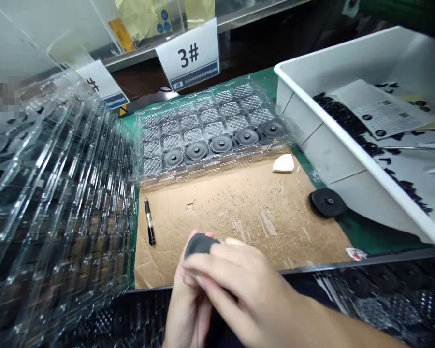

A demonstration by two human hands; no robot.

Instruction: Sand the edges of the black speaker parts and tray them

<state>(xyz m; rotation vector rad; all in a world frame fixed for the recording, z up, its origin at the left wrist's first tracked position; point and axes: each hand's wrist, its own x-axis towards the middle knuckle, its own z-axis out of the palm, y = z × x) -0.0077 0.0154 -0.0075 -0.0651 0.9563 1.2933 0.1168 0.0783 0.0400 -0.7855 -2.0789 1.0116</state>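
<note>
While the sign (189, 54) at top centre reads "3#", our left hand (188, 302) and right hand (248, 278) grasp a dark disc (200, 244), lower centre; upper centre, a clear tray (214, 129) holds five round parts (222, 143).

We see bright light across the cardboard (221, 193), glare streaking the stacked clear trays (68, 193), deep shadow under the shelf (261, 14), stretched, blurry edges and a pixelated patch (2, 96) at left.
</note>
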